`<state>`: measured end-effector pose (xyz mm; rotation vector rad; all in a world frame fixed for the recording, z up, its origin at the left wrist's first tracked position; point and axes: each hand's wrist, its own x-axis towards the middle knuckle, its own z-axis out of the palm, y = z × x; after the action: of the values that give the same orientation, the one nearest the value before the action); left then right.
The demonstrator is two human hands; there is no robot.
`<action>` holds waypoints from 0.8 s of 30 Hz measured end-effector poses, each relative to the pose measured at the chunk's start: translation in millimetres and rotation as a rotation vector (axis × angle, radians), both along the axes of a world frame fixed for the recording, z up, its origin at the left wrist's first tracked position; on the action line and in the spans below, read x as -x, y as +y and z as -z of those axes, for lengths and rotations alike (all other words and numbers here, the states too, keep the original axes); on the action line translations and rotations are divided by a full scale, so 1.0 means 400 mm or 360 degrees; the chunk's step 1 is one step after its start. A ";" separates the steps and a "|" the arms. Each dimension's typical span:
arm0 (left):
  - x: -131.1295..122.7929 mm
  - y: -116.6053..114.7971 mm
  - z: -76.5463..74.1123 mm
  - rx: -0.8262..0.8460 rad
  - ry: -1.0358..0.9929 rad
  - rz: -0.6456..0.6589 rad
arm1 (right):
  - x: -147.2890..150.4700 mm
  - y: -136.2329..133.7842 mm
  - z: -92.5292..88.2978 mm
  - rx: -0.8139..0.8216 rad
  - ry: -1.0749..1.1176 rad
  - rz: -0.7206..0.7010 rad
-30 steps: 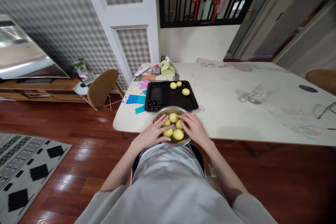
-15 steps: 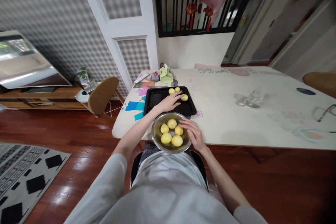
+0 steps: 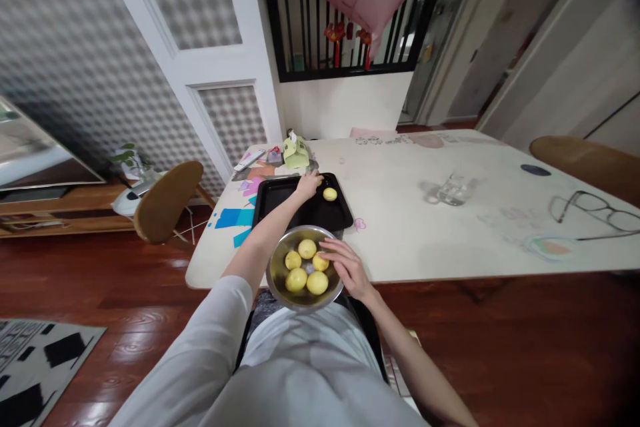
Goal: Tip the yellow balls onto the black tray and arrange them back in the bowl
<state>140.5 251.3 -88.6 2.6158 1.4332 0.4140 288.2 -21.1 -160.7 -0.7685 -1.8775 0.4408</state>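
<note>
A metal bowl [image 3: 280, 287] with several yellow fruits [image 3: 307, 249] sits at the table's near edge. My right hand [image 3: 347, 267] rests on the bowl's right rim, fingers over one fruit, holding nothing I can see. Beyond the bowl lies a black baking tray [image 3: 280, 197] with one yellow fruit [image 3: 329, 194] showing. My left hand [image 3: 309, 183] reaches across to the tray's far edge, its fingers curled down over something small and yellow there; whether it grips it is unclear.
A white table [image 3: 425, 233] carries a drinking glass [image 3: 453, 189], spectacles [image 3: 603, 209], a green box [image 3: 295, 151] and coloured paper pieces [image 3: 235, 219]. A wooden chair [image 3: 165, 200] stands at the left, another chair back [image 3: 590, 160] at the right.
My left hand has left the bowl and stretched out to the far side of the tray. My right hand stays at the bowl. The view has shifted to the right.
</note>
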 end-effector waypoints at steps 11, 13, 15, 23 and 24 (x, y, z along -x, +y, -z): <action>0.045 -0.064 -0.075 -0.0086 -0.0218 0.0102 | 0.001 -0.001 -0.004 0.0015 -0.0011 0.0007; 0.071 -0.120 -0.098 -0.0133 -0.0294 0.0188 | 0.001 -0.001 -0.003 0.0010 -0.0001 0.0004; 0.104 -0.199 -0.114 -0.0209 -0.0458 0.0352 | 0.002 0.000 -0.002 0.0015 0.0013 0.0010; 0.243 -0.554 -0.111 -0.0197 -0.0574 0.0508 | 0.001 0.004 -0.008 -0.0001 0.0016 -0.0013; 0.254 -0.581 -0.103 -0.0165 -0.0576 0.0495 | 0.002 0.004 -0.010 -0.0003 0.0016 -0.0014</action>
<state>39.1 18.9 -47.4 2.6020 0.8997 0.8825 287.6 -19.6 -156.8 -0.7553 -1.8725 0.4475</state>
